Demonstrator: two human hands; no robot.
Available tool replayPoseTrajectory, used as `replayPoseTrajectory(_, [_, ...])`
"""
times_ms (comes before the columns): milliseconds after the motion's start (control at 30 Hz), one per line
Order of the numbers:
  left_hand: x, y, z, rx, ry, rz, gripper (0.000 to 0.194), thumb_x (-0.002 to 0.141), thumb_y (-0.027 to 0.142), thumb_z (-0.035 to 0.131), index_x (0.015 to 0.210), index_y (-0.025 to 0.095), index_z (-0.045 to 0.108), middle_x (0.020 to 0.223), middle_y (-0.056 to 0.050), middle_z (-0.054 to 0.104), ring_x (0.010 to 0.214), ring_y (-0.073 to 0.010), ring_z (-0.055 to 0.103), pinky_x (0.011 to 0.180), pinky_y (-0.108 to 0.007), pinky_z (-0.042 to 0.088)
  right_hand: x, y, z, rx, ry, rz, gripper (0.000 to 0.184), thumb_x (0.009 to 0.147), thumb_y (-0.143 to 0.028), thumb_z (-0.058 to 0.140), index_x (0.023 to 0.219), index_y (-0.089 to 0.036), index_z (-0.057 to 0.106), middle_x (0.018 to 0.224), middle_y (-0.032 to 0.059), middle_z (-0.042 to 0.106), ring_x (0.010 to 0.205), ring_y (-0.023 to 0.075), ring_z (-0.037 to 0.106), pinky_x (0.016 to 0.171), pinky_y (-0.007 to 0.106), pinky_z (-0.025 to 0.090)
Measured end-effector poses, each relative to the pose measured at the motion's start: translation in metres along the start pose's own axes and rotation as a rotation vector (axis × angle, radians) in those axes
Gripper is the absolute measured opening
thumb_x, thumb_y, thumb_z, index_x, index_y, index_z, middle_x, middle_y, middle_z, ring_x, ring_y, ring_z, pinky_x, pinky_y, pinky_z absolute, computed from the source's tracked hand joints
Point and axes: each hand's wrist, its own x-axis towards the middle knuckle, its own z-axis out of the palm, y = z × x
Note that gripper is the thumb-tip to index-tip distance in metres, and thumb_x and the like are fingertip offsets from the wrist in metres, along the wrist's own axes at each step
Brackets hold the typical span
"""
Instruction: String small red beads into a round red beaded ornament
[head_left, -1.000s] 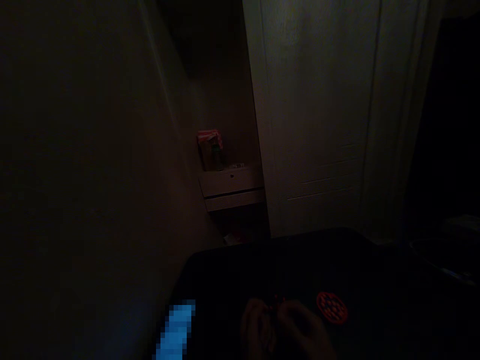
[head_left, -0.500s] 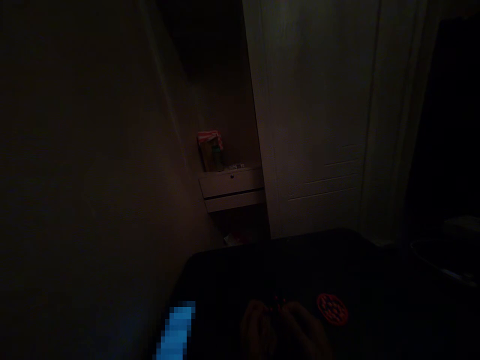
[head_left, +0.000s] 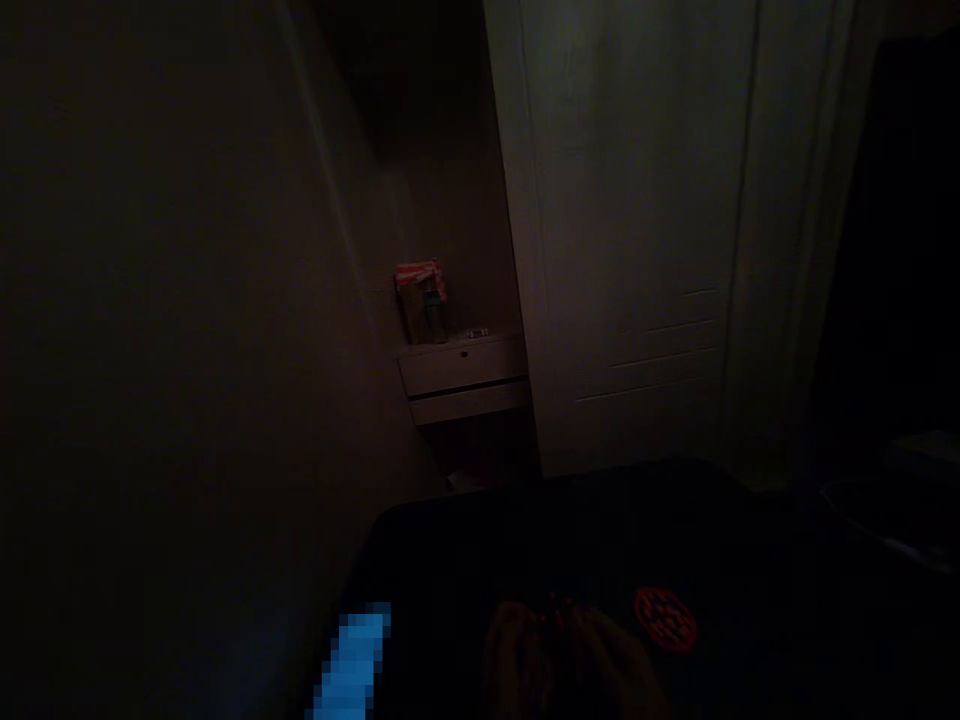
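Note:
It is very dark around my hands. My left hand is at the bottom centre, its fingers curled and closed. Close beside it, my right hand has its fingers pinched together, pointing toward the left one. Between the fingertips show some tiny red bits; what they belong to is too dark to make out. Right of my right hand, apart from it, a round red-rimmed dish-like thing with several small red pieces inside lies on the dark surface.
A bright blue pixelated patch is at the left edge of the dark surface. Behind stand a pale cabinet door and a drawer unit bearing a box with a red-striped top. A wall rises on the left.
Both hands stay almost in place, fingertips close together, with only slight finger shifts. The round red thing has not visibly moved.

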Motion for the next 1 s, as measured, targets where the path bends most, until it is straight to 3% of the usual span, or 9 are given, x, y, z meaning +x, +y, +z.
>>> replayPoseTrajectory(100, [0.0, 0.0, -0.001, 0.005, -0.019, 0.01, 0.059, 0.038, 0.062, 0.091, 0.053, 0.019, 0.053, 0.028, 0.01, 0.036, 0.025, -0.0024, 0.025, 0.029, -0.016, 0.018, 0.01, -0.007, 0.004, 0.035, -0.12, 0.012, 0.046, 0.08, -0.068, 0.067, 0.077, -0.023, 0.075, 0.08, 0.0054, 0.075, 0.08, 0.0247, 0.068, 0.073, 0.029, 0.055])
replayPoseTrajectory(200, [0.0, 0.0, -0.003, 0.016, -0.024, 0.01, 0.059, 0.04, 0.063, 0.09, 0.053, 0.019, 0.053, 0.03, 0.01, 0.037, 0.026, -0.0023, 0.025, 0.029, -0.016, 0.018, 0.015, -0.011, 0.004, 0.038, -0.172, 0.006, 0.045, 0.077, -0.065, 0.072, 0.071, -0.02, 0.072, 0.071, 0.003, 0.07, 0.072, 0.0217, 0.065, 0.066, 0.027, 0.053])
replayPoseTrajectory(500, [-0.001, 0.0, -0.001, -0.005, 0.033, 0.001, 0.058, 0.038, 0.06, 0.091, 0.053, 0.02, 0.052, 0.029, 0.01, 0.036, 0.025, -0.0021, 0.024, 0.029, -0.016, 0.016, 0.012, -0.008, 0.005, 0.067, -0.213, 0.007, 0.04, 0.079, -0.06, 0.073, 0.084, -0.02, 0.075, 0.082, 0.0059, 0.075, 0.082, 0.0253, 0.069, 0.075, 0.031, 0.054])
replayPoseTrajectory(633, [0.002, -0.002, -0.003, 0.012, 0.001, -0.002, 0.056, 0.04, 0.061, 0.09, 0.056, 0.018, 0.057, 0.029, 0.01, 0.036, 0.024, -0.0024, 0.024, 0.028, -0.016, 0.017, 0.015, -0.003, 0.004, 0.046, -0.229, -0.01, 0.039, 0.08, -0.059, 0.072, 0.089, -0.021, 0.076, 0.088, 0.0073, 0.077, 0.086, 0.0268, 0.07, 0.077, 0.033, 0.054])
replayPoseTrajectory(767, [0.005, -0.003, -0.007, 0.022, -0.036, 0.008, 0.058, 0.041, 0.065, 0.089, 0.057, 0.018, 0.06, 0.029, 0.01, 0.037, 0.024, -0.0025, 0.025, 0.028, -0.016, 0.019, 0.017, 0.002, 0.002, 0.027, -0.227, -0.049, 0.037, 0.081, -0.057, 0.071, 0.089, -0.022, 0.075, 0.086, 0.0064, 0.076, 0.084, 0.0257, 0.069, 0.076, 0.032, 0.054])
replayPoseTrajectory(1000, [0.004, -0.004, -0.004, 0.014, 0.003, 0.003, 0.061, 0.034, 0.066, 0.09, 0.055, 0.018, 0.059, 0.028, 0.01, 0.035, 0.024, -0.0023, 0.023, 0.028, -0.016, 0.018, 0.016, 0.0, 0.002, 0.036, -0.24, -0.062, 0.036, 0.083, -0.056, 0.07, 0.089, -0.022, 0.075, 0.086, 0.0061, 0.075, 0.083, 0.0249, 0.069, 0.075, 0.031, 0.054])
